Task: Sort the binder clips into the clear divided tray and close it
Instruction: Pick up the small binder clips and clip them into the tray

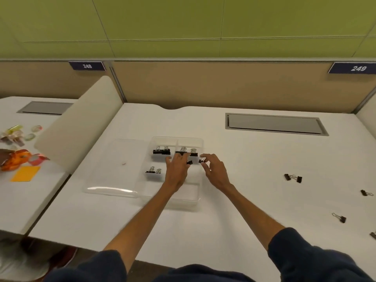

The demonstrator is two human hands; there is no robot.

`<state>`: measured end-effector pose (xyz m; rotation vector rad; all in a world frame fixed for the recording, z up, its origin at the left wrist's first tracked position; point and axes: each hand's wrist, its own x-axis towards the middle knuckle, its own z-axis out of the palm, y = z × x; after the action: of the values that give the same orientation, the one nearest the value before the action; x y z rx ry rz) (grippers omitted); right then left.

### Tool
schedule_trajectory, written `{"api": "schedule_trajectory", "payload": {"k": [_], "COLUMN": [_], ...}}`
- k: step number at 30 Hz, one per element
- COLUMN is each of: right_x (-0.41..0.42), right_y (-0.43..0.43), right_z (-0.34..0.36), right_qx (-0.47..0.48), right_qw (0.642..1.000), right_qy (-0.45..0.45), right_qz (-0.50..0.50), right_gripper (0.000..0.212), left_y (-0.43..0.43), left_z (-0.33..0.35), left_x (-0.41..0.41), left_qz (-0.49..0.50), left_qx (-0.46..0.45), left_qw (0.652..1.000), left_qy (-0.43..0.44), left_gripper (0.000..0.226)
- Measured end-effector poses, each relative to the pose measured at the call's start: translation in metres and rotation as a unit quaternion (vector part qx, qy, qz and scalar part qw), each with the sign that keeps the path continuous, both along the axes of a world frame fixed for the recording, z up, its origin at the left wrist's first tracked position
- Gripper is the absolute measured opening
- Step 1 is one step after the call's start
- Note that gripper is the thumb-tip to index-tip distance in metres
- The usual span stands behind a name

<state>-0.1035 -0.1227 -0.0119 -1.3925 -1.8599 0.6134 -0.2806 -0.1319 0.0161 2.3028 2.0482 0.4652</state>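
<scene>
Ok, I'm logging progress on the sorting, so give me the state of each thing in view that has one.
clear divided tray: open, partly filled.
tray lid: swung open, lying flat to the left.
binder clips in tray: sitting in three compartments.
loose binder clips: still on the table, at right.
left hand: over the tray, small clip at its fingertips.
right hand: pinching a small clip at the tray's right edge.
</scene>
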Motion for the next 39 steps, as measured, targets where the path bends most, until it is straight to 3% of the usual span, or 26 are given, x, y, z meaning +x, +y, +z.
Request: {"api": "schedule_trajectory", "payload": {"k": [18,23,39], "right_x": [-0.055,-0.046,0.069], "right_y": [0.009,0.006,-0.013], "right_z": [-0.02,-0.017,-0.013], "right_qx": [-0.004,0.023,-0.003], "right_qw": [0.997,0.997,0.989], "right_qy": [-0.079,-0.071,-0.048], "right_qz": [0.019,0.002,-0.141], "right_gripper": [0.035,0.027,0.023], "left_y": [-0.006,-0.005,0.007], "left_z": [-0.004,-0.003,-0.018], "left_x": [-0.056,-0.053,0.06], "left_qz": [-0.035,-0.042,-0.116], "left_qx": [-0.05,-0.026,0.068], "left_qw": [0.998,0.998,0.991], "left_qy": [0.029,0.024,-0.003], "left_gripper": [0.046,0.038,0.012]}}
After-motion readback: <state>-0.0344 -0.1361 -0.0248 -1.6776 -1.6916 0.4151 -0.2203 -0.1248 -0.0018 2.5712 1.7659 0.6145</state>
